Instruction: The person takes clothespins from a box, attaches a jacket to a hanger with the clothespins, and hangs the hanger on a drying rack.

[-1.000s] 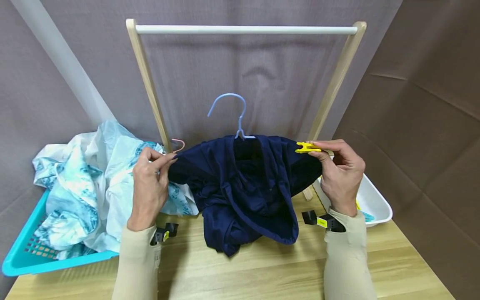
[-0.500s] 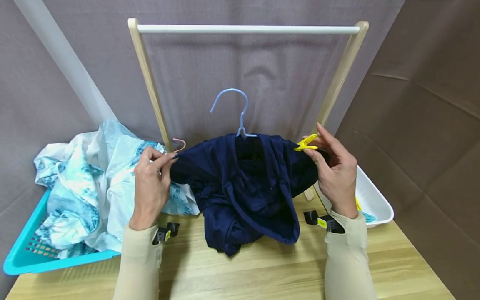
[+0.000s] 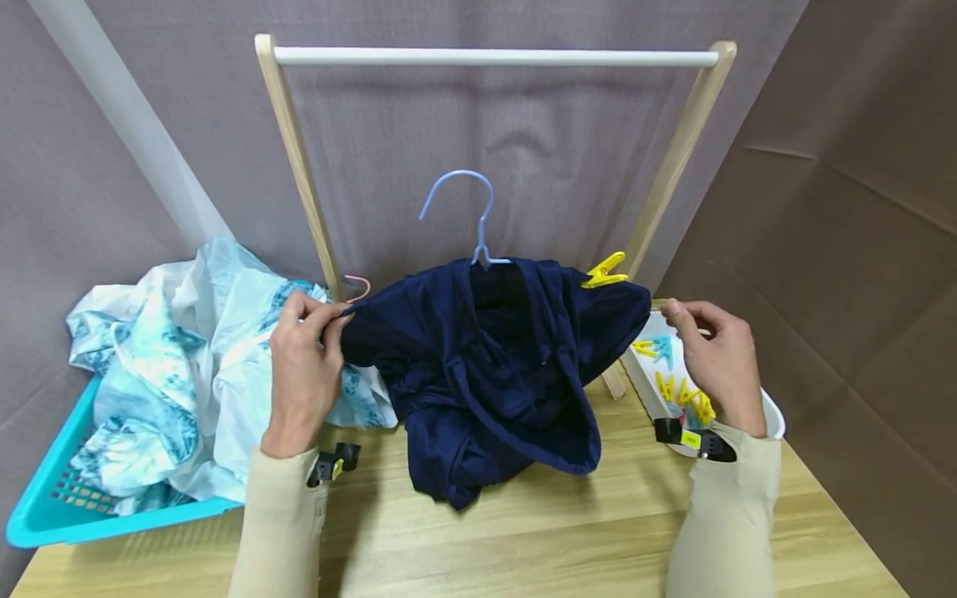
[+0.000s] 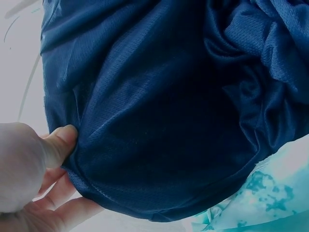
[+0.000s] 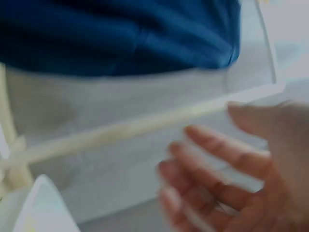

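A navy blue shirt hangs on a light blue hanger, whose hook sticks up from the neck opening. My left hand pinches the end of the left sleeve between thumb and fingers, as the left wrist view also shows at the sleeve's hem. On the right shoulder a yellow clothespin is clipped to the cloth. Apart from the right sleeve, my right hand holds nothing. Its fingers are spread and slightly bent in the blurred right wrist view.
Behind the shirt stands a wooden rack with a white bar. A turquoise basket of white-and-blue clothes is at left, near a pink hanger hook. At right, a white tray holds several yellow and blue clothespins.
My right hand has let go of the yellow clothespin, which stays on the shoulder, and has moved right, over the tray. The hanger and shirt have risen slightly. My left hand keeps its pinch.
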### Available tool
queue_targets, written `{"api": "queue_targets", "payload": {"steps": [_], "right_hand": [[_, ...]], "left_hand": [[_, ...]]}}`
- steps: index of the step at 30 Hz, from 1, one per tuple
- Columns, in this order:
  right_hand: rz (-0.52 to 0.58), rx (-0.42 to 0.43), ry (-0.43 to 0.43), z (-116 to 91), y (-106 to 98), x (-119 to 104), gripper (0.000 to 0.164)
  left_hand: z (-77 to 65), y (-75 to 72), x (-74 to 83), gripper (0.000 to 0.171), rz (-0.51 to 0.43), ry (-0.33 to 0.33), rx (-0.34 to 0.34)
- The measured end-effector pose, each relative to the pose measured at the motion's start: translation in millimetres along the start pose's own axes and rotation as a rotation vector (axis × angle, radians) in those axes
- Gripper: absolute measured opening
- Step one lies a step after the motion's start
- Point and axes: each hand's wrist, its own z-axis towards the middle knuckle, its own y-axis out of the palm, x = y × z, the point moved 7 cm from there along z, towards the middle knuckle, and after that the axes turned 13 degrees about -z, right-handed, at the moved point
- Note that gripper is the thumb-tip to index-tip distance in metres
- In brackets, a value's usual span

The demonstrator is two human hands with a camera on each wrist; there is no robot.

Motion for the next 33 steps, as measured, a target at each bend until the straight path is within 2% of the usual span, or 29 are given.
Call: {"api": "queue_targets", "payload": {"steps": [2, 5, 12, 16, 20, 24, 26, 29, 33], "right_hand": [[-0.03, -0.111, 0.039, 4.8, 10.4, 16.6, 0.063], [-0.095, -0.245, 0.044, 10.1, 25.4, 35.4, 0.064], [-0.246, -0.408, 0.097, 16.2, 47.9, 67.4, 0.057], [-0.353, -0.519, 0.04, 16.1, 62.9, 79.1, 0.052], [-0.373, -0.577, 0.004, 14.7, 76.5, 87.1, 0.049], [-0.375, -0.611, -0.002, 13.6, 85.0, 90.2, 0.06], [-0.386, -0.605, 0.011, 13.4, 86.2, 91.4, 0.055], [-0.39, -0.543, 0.054, 13.8, 83.8, 93.3, 0.041], [-0.356, -0.383, 0.135, 15.4, 76.1, 96.8, 0.03]], "left_hand": [[0.2, 0.0, 0.0, 0.018, 0.002, -0.004, -0.001], [0.2, -0.2, -0.4, 0.019, 0.006, -0.009, -0.006], [-1.1, 0.2, -2.8, 0.019, 0.021, -0.034, -0.024], [-1.1, 0.6, -2.8, 0.019, 0.024, -0.038, -0.024], [-0.8, 1.0, -2.7, 0.017, 0.017, -0.036, -0.023], [-0.8, 0.9, -2.7, 0.016, 0.013, -0.036, -0.022], [-0.8, 0.9, -2.9, 0.016, 0.01, -0.037, -0.023], [-1.0, 1.2, -3.3, 0.016, 0.011, -0.042, -0.028], [-1.6, 1.5, -3.9, 0.017, 0.017, -0.049, -0.034]]}}
